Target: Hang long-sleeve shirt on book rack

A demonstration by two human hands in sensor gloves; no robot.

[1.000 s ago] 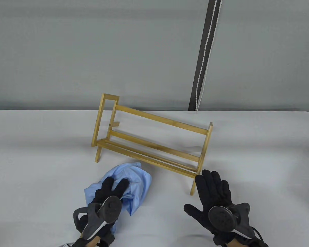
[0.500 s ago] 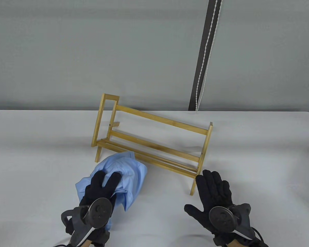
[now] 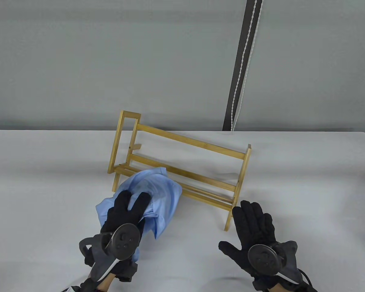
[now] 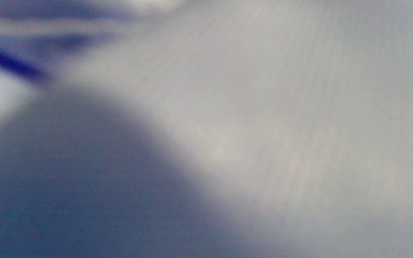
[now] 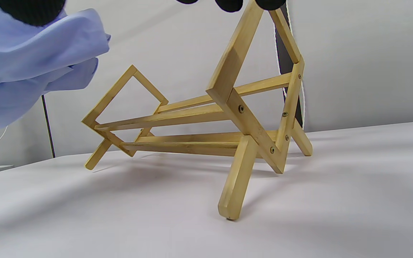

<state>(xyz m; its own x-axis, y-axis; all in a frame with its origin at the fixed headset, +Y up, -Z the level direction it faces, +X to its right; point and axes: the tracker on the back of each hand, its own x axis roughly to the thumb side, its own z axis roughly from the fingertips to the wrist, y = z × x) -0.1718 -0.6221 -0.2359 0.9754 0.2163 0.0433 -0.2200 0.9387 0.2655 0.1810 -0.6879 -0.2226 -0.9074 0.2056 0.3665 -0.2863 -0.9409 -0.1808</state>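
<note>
A bundled light-blue long-sleeve shirt (image 3: 158,194) is held up off the table by my left hand (image 3: 129,210), which grips it from above. The bundle overlaps the front left of the wooden book rack (image 3: 188,146). The shirt (image 5: 31,61) also shows at the upper left of the right wrist view, raised beside the rack (image 5: 228,114). My right hand (image 3: 252,222) is open with fingers spread, empty, just in front of the rack's right leg (image 3: 228,220). The left wrist view is blurred grey and blue.
The white table (image 3: 307,188) runs to a rounded right edge. A grey wall with a dark vertical strip and a white cord (image 3: 240,67) stands behind the rack.
My left hand has lifted the shirt and carried it forward, up to the rack's left front. My right hand has stayed in place.
</note>
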